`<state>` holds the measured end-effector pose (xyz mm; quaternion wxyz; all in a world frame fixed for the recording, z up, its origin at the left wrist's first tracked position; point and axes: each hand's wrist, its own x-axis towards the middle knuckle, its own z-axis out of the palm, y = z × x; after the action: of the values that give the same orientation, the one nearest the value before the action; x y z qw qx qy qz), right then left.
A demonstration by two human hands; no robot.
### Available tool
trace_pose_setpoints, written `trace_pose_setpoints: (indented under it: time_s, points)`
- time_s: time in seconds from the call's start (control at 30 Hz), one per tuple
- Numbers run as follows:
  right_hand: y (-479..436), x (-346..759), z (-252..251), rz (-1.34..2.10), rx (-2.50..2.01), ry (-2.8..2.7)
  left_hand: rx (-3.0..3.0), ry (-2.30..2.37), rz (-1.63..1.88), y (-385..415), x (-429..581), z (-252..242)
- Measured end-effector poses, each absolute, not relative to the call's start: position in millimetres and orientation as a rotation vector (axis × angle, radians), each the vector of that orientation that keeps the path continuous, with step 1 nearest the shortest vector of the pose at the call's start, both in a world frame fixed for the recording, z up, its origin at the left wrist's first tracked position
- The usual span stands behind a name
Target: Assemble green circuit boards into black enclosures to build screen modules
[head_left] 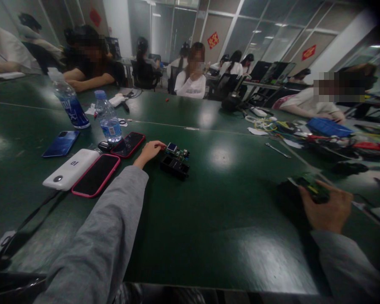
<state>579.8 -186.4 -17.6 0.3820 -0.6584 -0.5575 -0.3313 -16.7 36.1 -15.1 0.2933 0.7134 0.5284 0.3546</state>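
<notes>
My left hand (148, 153) reaches forward over the green table, its fingers drawn together at the left edge of a small circuit board (181, 153) with a little square screen. Just in front of that board lies a black plastic casing (174, 169) with an opening in its top. Off to the right, my right hand (331, 207) has its thumb and fingers around a dark device with a green circuit board (315, 188). It is close to the tabletop; blur and dim light hide its details and whether it touches the table.
To the left are two red-edged phones (96, 175) (128, 144), a blue phone (61, 143), a white power bank (71, 169) and two bottles (109, 120) (70, 101). At right lie a wrench (278, 150), tangled cables (269, 124) and a blue tray (329, 127). Several people sit beyond.
</notes>
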Motion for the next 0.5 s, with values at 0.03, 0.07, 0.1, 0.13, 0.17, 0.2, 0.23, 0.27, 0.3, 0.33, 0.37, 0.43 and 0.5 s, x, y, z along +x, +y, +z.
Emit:
trace_pose_setpoints:
  time_s: [0.03, 0.07, 0.1, 0.13, 0.17, 0.2, 0.23, 0.27, 0.3, 0.33, 0.37, 0.43, 0.5]
  points:
    - [-186.6, 579.3, -17.8, -0.840, -1.683, -1.414, 1.908, 1.395, 0.949, 38.3, -17.3, -17.6]
    - [-186.8, 579.0, -17.9, -0.830, -1.686, -1.411, 1.918, 1.383, 0.955, 40.4, -17.9, -19.8]
    - [-187.1, 578.7, -18.0, -0.819, -1.689, -1.414, 1.927, 1.373, 0.961, 42.0, -18.3, -21.5]
    - [-187.3, 578.6, -18.1, -0.806, -1.691, -1.424, 1.934, 1.368, 0.965, 43.2, -18.5, -22.7]
    - [-187.5, 578.7, -18.3, -0.797, -1.691, -1.432, 1.936, 1.369, 0.963, 43.8, -18.6, -23.2]
    - [-187.7, 578.9, -18.5, -0.792, -1.691, -1.433, 1.932, 1.374, 0.956, 44.0, -18.5, -23.2]
    - [-187.8, 579.1, -18.9, -0.792, -1.691, -1.426, 1.926, 1.381, 0.949, 43.7, -18.4, -22.8]
    - [-188.0, 579.4, -19.2, -0.795, -1.691, -1.413, 1.918, 1.388, 0.944, 43.1, -18.2, -22.1]
    - [-188.1, 579.7, -19.6, -0.801, -1.692, -1.397, 1.910, 1.393, 0.940, 42.4, -17.9, -21.2]
    - [-188.3, 579.9, -19.9, -0.809, -1.693, -1.381, 1.905, 1.395, 0.938, 41.5, -17.7, -20.3]
    - [-188.6, 579.9, -20.1, -0.817, -1.694, -1.369, 1.903, 1.396, 0.938, 40.7, -17.6, -19.6]
    - [-189.4, 579.8, -20.4, -0.830, -1.693, -1.353, 1.906, 1.397, 0.937, 39.7, -17.5, -18.5]
    - [-190.3, 579.6, -20.6, -0.839, -1.694, -1.335, 1.916, 1.393, 0.935, 39.7, -17.8, -18.5]
